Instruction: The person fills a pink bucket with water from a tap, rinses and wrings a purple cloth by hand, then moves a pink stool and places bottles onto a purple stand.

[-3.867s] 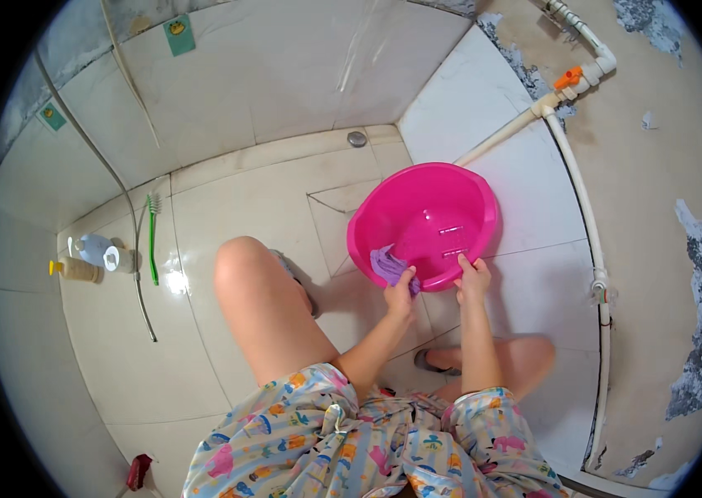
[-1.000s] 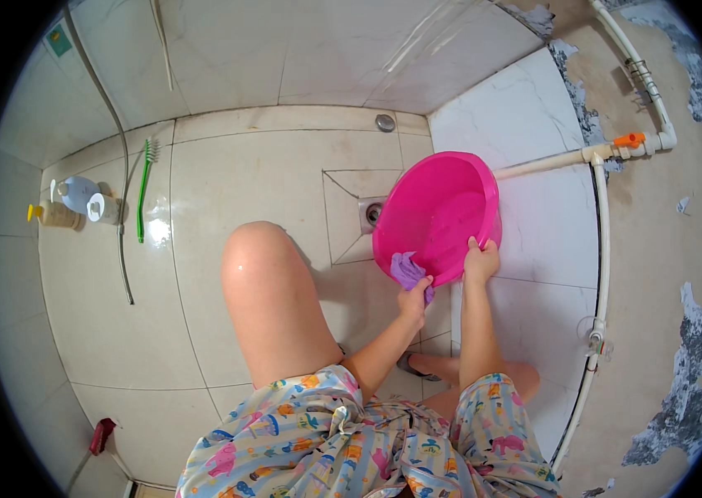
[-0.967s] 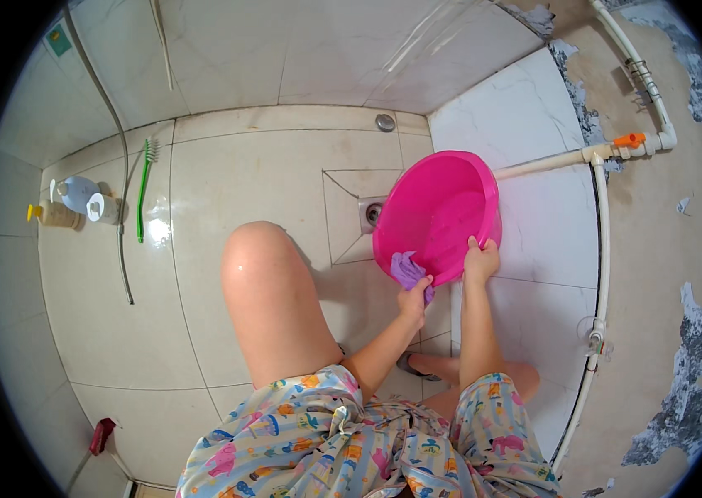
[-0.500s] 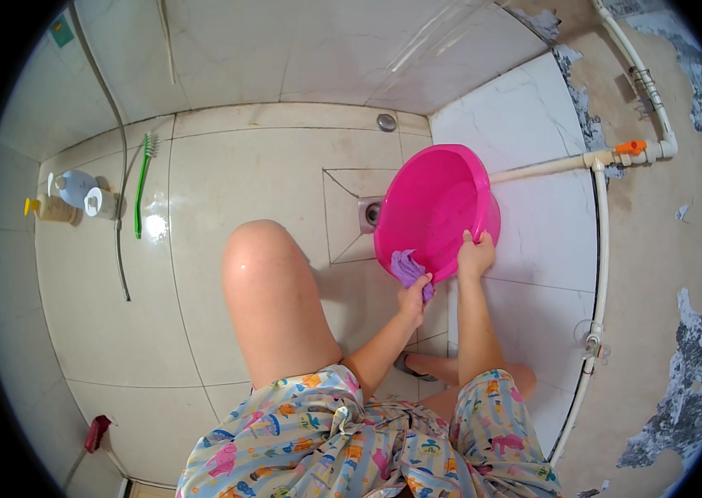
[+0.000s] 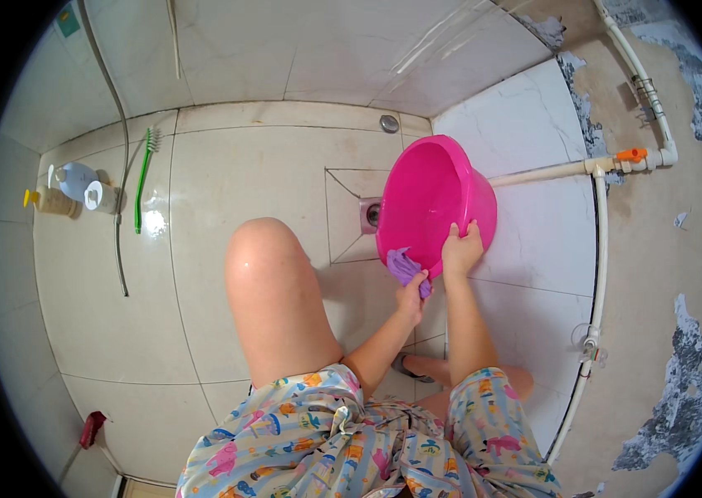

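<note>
A bright pink plastic basin (image 5: 422, 189) is held tilted steeply on its side beside the floor drain (image 5: 371, 215), its opening facing left. My right hand (image 5: 461, 249) grips its near rim, thumb inside the basin and fingers over the outer wall. Just to the left, my left hand (image 5: 415, 295) is closed round a crumpled purple cloth (image 5: 403, 265), which lies over the rim with its loose end reaching into the basin. The fingertips of my left hand are partly hidden by the cloth.
A green-handled brush (image 5: 143, 184) lies on the tiled floor at the left. Near it stand several bottles (image 5: 77, 183) and a hanging hose (image 5: 121, 241). White pipes with an orange valve handle (image 5: 631, 155) run along the right wall. My bent knee (image 5: 265, 257) rises left of the basin.
The basin has turned and tipped a little further onto its side. My right hand has shifted slightly left and up with its rim; my left hand still holds the cloth.
</note>
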Action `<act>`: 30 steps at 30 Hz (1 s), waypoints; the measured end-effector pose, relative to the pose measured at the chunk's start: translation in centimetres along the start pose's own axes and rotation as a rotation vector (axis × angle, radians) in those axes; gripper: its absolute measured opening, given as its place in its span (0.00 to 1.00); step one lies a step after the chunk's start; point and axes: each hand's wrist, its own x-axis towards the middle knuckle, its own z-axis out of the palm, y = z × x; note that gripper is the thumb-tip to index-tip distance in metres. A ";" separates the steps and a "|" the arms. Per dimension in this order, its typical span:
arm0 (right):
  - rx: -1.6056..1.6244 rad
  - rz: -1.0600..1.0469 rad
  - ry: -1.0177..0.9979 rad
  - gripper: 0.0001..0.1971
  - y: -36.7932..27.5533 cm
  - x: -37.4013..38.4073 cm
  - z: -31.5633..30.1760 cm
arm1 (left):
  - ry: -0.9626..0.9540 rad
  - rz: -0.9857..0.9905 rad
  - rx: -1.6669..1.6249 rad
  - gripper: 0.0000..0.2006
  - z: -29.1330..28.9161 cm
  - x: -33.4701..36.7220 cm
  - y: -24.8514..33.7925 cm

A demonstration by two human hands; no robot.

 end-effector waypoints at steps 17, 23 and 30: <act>-0.177 -0.360 -0.098 0.11 -6.2 -4.5 1.1 | -0.103 0.009 -0.325 0.13 -3.6 5.9 -1.8; -0.183 -0.406 -0.098 0.11 -6.1 -4.7 1.0 | -0.113 -0.004 -0.360 0.13 -3.5 6.0 -1.9; -0.178 -0.288 -0.018 0.13 -3.0 -2.8 -0.2 | 0.031 -0.011 -0.159 0.11 -1.2 1.9 -0.6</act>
